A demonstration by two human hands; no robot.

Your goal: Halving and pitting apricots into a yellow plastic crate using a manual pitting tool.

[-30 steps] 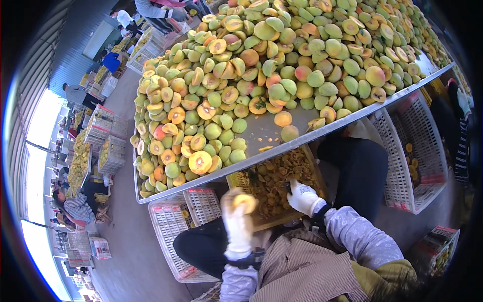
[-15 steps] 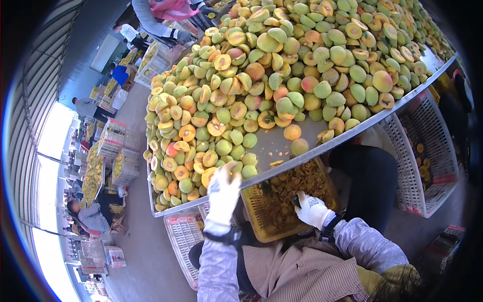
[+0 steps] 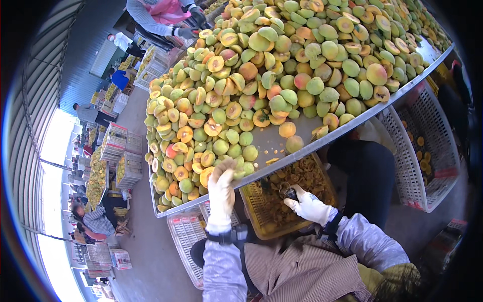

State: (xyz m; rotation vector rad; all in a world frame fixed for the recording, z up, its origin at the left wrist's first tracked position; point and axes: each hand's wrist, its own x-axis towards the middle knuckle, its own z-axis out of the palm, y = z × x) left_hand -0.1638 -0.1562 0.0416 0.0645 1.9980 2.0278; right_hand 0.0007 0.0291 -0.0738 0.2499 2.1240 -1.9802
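My left hand [image 3: 221,194], in a white glove, reaches over the table's front edge. Its bent, slightly blurred fingers touch the green fruit [image 3: 239,172] there; whether they grip a piece is unclear. My gloved right hand [image 3: 311,207] is closed on a small dark-handled tool with a metal loop [image 3: 289,192]. This tool hangs above a yellow basket [image 3: 255,221] with wet orange fruit scraps inside. A large heap of peaches [image 3: 216,103], many of them halved with orange flesh showing, covers the metal-edged table [image 3: 307,148].
White crates stand below the table, one at left [image 3: 183,236] and one with orange pieces at right [image 3: 427,194]. A co-worker [image 3: 151,17] in grey gloves works across the heap. Farther left are stacked crates [image 3: 121,143] and a seated person [image 3: 98,221].
My right hand has shifted slightly left and the tool's loop now shows. The left hand's fingers have come down onto fruit by the edge. My view has turned a little.
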